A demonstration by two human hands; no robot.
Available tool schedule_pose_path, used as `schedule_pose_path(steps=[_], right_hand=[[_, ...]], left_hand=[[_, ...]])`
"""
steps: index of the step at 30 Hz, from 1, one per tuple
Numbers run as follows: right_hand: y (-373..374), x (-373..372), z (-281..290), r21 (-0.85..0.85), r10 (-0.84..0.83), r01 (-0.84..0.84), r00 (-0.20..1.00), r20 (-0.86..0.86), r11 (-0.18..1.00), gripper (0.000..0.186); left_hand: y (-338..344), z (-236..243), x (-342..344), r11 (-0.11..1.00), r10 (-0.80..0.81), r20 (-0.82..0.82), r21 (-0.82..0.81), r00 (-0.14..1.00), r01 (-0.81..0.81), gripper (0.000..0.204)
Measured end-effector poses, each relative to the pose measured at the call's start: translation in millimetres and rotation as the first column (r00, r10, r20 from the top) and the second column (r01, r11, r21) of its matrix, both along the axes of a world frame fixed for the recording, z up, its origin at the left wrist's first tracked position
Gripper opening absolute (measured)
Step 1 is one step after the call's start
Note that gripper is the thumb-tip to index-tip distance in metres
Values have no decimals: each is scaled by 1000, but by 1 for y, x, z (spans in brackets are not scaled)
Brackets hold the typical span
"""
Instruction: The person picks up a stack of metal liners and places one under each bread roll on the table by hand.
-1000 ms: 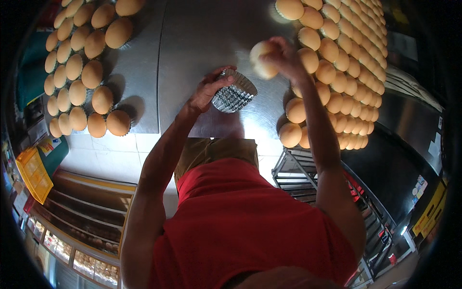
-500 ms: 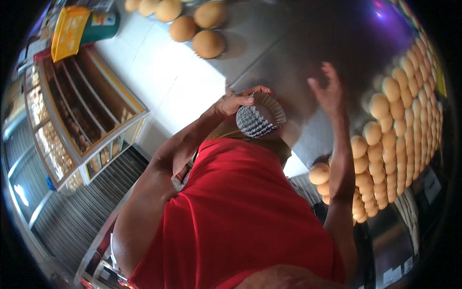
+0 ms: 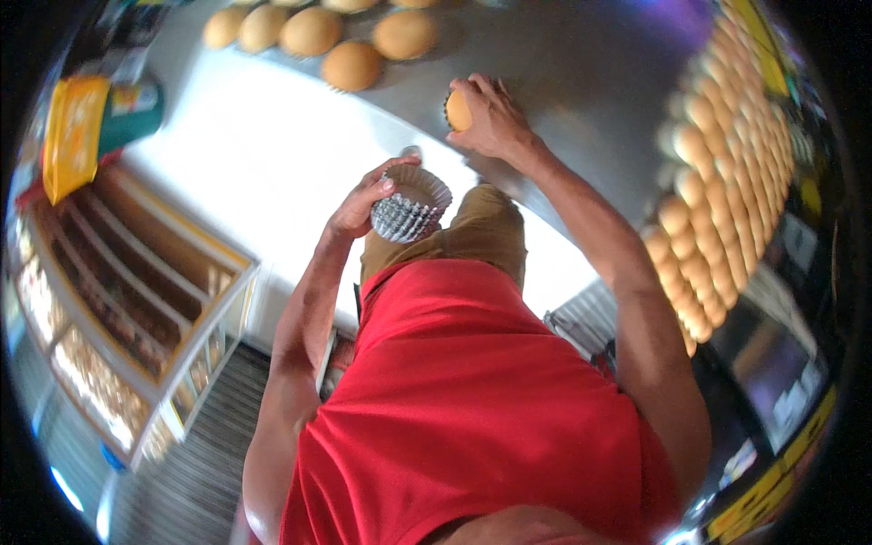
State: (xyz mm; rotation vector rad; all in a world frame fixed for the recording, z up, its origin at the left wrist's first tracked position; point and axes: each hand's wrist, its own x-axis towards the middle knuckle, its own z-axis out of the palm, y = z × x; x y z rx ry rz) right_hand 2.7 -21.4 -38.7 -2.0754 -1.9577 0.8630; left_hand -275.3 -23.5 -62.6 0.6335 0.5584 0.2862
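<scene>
My left hand (image 3: 363, 207) is closed on the side of a stack of fluted baking cups (image 3: 409, 209), held in front of my waist. The cups are silvery-grey and dark on the outside, with a brownish inside facing up. Farther off and to the right, my right hand (image 3: 495, 120) curls its fingers around a small round golden bun (image 3: 459, 111) in a dark fluted cup, over the near edge of a metal table (image 3: 563, 82). Part of that bun is hidden by the fingers. Several more golden buns (image 3: 352, 65) sit in a group at the far left of it.
Long rows of golden buns (image 3: 727, 200) fill the right side. At the left stands a glass-sided display case (image 3: 182, 363) with shelves. Behind it are a yellow packet (image 3: 73, 136) and a green container (image 3: 132, 113). A pale tiled floor (image 3: 263, 154) lies between case and table.
My right hand, open and empty before, has reached away and to the left and closed on a bun. The cup stack stays in my left hand. The whole view has shifted.
</scene>
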Motion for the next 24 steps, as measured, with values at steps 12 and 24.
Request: schedule_pose_path(steps=[12, 24], right_hand=[[-141, 70, 75, -353, -353, 182, 783, -512, 918, 84], [-230, 319, -26, 323, -768, 700, 540, 344, 637, 82]], left_hand=[[-7, 15, 164, 786, -612, -13, -119, 791, 606, 72], [-30, 16, 261, 834, -528, -27, -207, 849, 512, 49]])
